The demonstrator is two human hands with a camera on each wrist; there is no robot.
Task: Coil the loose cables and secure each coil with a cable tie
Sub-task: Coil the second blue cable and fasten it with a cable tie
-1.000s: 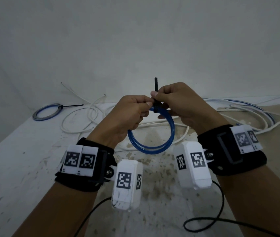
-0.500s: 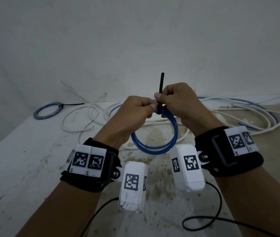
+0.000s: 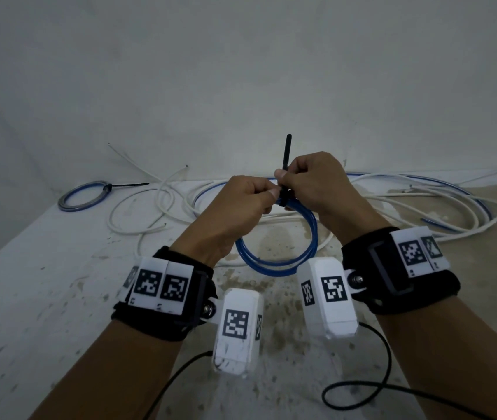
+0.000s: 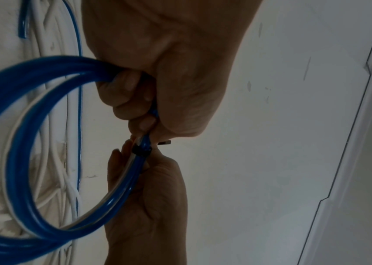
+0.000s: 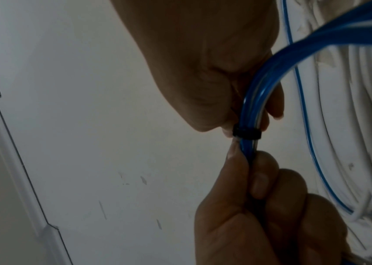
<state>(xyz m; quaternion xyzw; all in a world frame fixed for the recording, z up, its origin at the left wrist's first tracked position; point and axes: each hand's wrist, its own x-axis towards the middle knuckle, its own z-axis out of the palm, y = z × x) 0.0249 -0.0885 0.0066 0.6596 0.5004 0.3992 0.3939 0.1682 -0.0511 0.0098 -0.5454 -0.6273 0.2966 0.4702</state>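
The springy blue coil (image 3: 277,253) is held above the white cables (image 3: 150,213), gripped at its top by the left hand (image 3: 241,204); the black cable tie (image 3: 286,156) is pinched by the right hand (image 3: 317,180), best held beside its band.

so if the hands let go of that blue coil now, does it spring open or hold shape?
Probably holds: a black cable tie already cinches the strands of the blue coil together. The loop keeps a round shape while hanging, so it looks springy rather than floppy. Likely light, since the left hand and right hand carry it by fingertips.
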